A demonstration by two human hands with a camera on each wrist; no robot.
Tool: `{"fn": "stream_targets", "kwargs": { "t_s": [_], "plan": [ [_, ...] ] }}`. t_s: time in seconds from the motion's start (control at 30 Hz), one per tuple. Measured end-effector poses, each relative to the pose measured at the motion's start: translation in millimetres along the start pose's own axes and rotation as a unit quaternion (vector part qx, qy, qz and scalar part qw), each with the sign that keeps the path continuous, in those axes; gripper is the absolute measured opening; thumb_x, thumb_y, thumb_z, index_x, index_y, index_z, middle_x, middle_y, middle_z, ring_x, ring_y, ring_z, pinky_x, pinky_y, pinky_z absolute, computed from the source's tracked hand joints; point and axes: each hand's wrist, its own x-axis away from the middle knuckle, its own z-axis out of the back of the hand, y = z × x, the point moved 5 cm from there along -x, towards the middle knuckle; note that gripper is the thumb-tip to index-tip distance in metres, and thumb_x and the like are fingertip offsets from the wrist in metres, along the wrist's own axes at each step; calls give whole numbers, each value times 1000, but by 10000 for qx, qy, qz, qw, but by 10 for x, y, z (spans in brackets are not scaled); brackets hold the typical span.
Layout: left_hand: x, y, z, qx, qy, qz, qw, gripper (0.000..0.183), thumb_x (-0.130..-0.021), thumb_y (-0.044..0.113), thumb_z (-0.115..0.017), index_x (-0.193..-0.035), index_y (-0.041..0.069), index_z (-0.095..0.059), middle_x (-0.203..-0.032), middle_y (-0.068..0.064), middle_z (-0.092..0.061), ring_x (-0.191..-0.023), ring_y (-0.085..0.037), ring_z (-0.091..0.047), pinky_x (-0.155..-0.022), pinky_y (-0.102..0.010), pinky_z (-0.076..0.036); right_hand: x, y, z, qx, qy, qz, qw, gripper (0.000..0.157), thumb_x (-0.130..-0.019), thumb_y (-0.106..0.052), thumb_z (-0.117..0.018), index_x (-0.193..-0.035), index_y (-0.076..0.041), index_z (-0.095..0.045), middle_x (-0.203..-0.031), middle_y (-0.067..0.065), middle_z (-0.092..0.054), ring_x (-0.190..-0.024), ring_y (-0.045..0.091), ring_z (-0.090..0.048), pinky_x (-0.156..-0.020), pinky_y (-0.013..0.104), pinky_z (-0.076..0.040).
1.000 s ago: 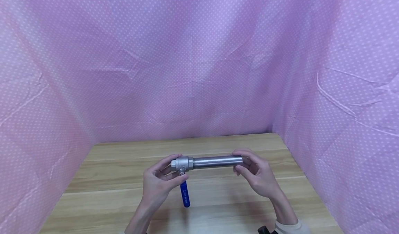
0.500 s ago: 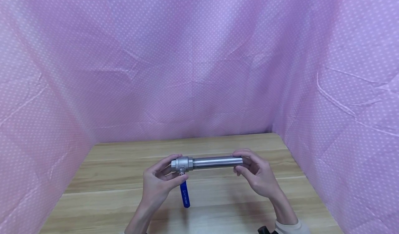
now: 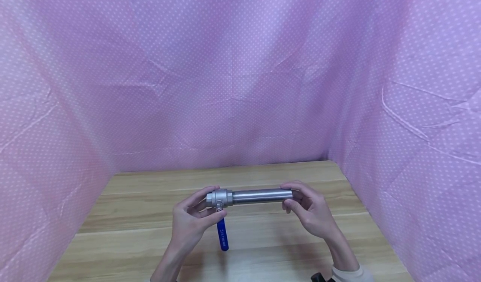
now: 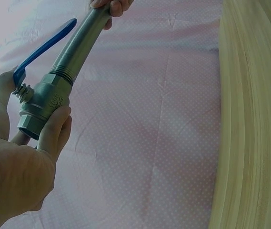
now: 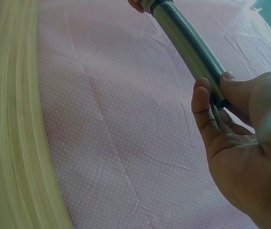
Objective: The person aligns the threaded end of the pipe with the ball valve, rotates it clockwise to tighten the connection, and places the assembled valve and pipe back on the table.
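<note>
Item: steel ball valve (image 3: 221, 197) with blue lever handle (image 3: 222, 234), joined to a steel pipe (image 3: 259, 195); held level across my view, above the wood-grain tabletop (image 3: 143, 240).

Change: next to none over the last second; valve and pipe have kept their place, the lever's tip a hair lower. Judged: a steadying hold, little turning at the joint.

Left hand (image 3: 189, 219): fingers and thumb gripping the valve, thumb by the lever's root.

Right hand (image 3: 313, 213): thumb and fingers pinching the pipe's free end.

Obscured: depth of engagement inside the valve, though some screw threads (image 4: 63, 73) show outside; lettering on the lever, too small to read; a black object (image 3: 317, 277), cut off at the bottom edge, unidentified.
</note>
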Motion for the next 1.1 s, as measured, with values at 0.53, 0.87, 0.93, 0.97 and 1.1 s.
{"fn": "stream_targets", "kwargs": {
  "t_s": [0.53, 0.87, 0.93, 0.97, 1.1],
  "plan": [
    [-8, -11, 0, 44, -6, -14, 10000, 69, -78, -15, -94, -143, -1, -72, -145, -13, -75, -123, -17, -82, -104, -37, -71, 19, 47, 14, 352, -9, -24, 9994, 36, -100, 25, -62, -135, 16, -65, -89, 17, -73, -77, 21, -70, -61, 30, -65],
    [-8, -16, -3, 19, 15, 18, 10000, 69, -78, -14, -95, -142, 0, -73, -147, -18, -73, -124, -17, -82, -104, -37, -71, 16, 39, 14, 296, 28, -88, 9995, 39, -98, 24, -65, -136, 12, -66, -90, 20, -74, -78, 11, -72, -63, 25, -67],
    [-8, -18, -2, 10, 26, 23, 10000, 69, -78, -14, -95, -142, 0, -74, -145, -14, -74, -123, -17, -82, -104, -36, -71, 16, 40, 15, 284, 40, -107, 9995, 41, -97, 25, -67, -136, 11, -67, -91, 20, -73, -78, 12, -73, -63, 24, -67],
    [-8, -19, -3, 6, 29, 21, 10000, 69, -78, -14, -95, -142, 0, -74, -145, -13, -75, -123, -17, -82, -104, -36, -71, 16, 39, 15, 290, 45, -112, 9995, 42, -97, 25, -68, -137, 11, -67, -92, 20, -73, -78, 12, -73, -63, 24, -67],
    [-9, -21, -5, 7, 34, 28, 10000, 69, -78, -14, -95, -142, 0, -74, -146, -17, -74, -123, -17, -82, -104, -36, -71, 12, 29, 14, 370, 86, -198, 9991, 44, -96, 24, -69, -137, 9, -68, -92, 19, -74, -77, 14, -73, -63, 25, -67]
  ]
}}
